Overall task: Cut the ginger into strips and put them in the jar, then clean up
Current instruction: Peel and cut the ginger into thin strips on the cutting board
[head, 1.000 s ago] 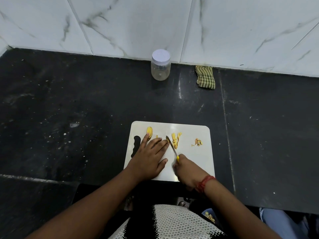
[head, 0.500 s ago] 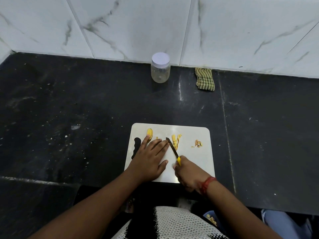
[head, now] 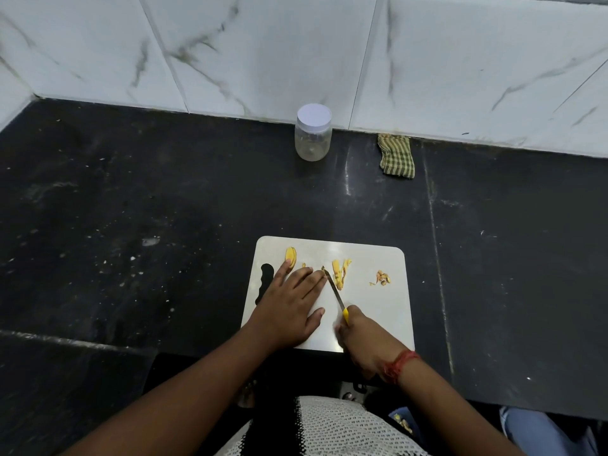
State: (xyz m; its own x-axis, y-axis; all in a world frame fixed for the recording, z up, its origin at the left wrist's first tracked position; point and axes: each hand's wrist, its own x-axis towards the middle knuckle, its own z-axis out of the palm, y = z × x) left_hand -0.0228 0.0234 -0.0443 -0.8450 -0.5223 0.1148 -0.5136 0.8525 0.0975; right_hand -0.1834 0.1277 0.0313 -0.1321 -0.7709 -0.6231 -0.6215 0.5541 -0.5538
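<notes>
A white cutting board (head: 371, 311) lies on the black counter near me. My left hand (head: 289, 304) lies flat on it with fingers straight, fingertips pressing down beside the blade; what sits under them is hidden. My right hand (head: 362, 340) grips a yellow-handled knife (head: 334, 287), its blade angled up-left with the tip by my left fingertips. Cut ginger strips (head: 340, 271) lie just right of the blade. A ginger slice (head: 291, 256) rests by my left index finger. A clear jar (head: 313, 133) with a white lid stands shut at the wall.
Ginger peel scraps (head: 382, 278) lie at the board's right side. A folded green checked cloth (head: 395, 155) lies against the marble wall right of the jar. The black counter (head: 148, 209) stretches wide to the left and right, with white specks.
The knife has shifted slightly along the board beside my left fingertips. My head has tilted so the view sits a little lower. The jar and cloth have not moved.
</notes>
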